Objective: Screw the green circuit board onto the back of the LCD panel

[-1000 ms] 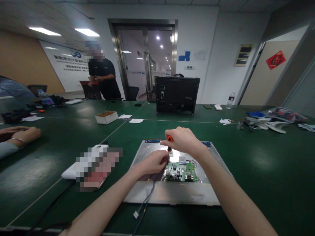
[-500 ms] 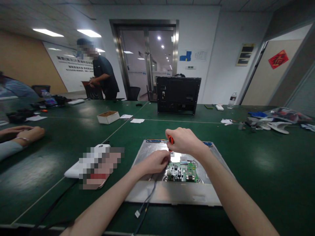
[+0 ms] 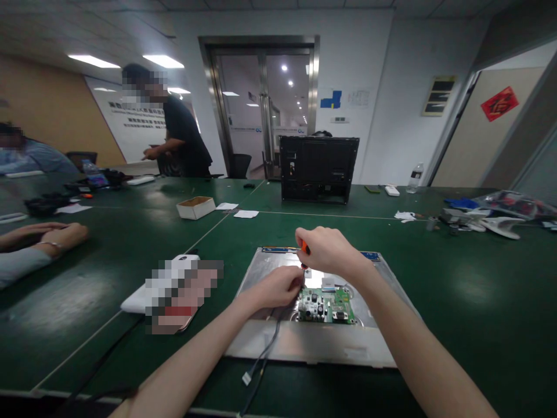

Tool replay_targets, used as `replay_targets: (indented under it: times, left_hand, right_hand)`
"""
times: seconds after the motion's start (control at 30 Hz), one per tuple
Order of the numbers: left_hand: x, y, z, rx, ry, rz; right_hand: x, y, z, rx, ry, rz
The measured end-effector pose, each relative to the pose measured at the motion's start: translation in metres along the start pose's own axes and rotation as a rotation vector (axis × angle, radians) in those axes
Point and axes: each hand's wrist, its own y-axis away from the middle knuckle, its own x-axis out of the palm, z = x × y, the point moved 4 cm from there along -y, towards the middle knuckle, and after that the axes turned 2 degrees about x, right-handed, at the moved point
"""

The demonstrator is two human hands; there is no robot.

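A screwdriver with an orange and black handle [image 3: 305,248] is held upright in my right hand [image 3: 326,248], its fingers wrapped round the grip. Below it, my left hand [image 3: 281,285] is closed in a pinch close to the shaft, at the upper left corner of a green circuit board [image 3: 328,305]. What those fingertips hold is hidden. The board sits on the silver metal back of a flat display panel [image 3: 374,345], which lies on the green table. Dark cables with a white connector [image 3: 247,378] hang over the panel's near edge.
To the left lie a white device [image 3: 134,299] and a pink phone-like object [image 3: 204,290], both partly blurred. A person's hands [image 3: 65,235] rest farther left. Beyond are an open box [image 3: 195,208], a black monitor housing [image 3: 319,168] and, at right, assorted parts [image 3: 500,223].
The camera view has shifted slightly, moving the scene a little to the right. Both my hands keep nearly the same pose at the board's corner. The standing person leans farther left.
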Motion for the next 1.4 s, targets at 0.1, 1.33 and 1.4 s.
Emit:
replay_targets:
  times: [0.1, 1.33, 1.4]
  left_hand:
    - [0.0001, 0.0002, -0.0002, -0.003, 0.005, 0.002]
    - [-0.0026, -0.0013, -0.0008, -0.058, 0.101, 0.054]
    - [-0.0036, -0.0012, -0.0017, -0.059, 0.100, 0.052]
  right_hand:
    - [0.0002, 0.0012, 0.0009, -0.022, -0.013, -0.010]
    - [-0.0017, 0.0024, 0.0037, -0.045, -0.008, -0.012]
    - [-0.0022, 0.0014, 0.0030, -0.026, 0.007, -0.013]
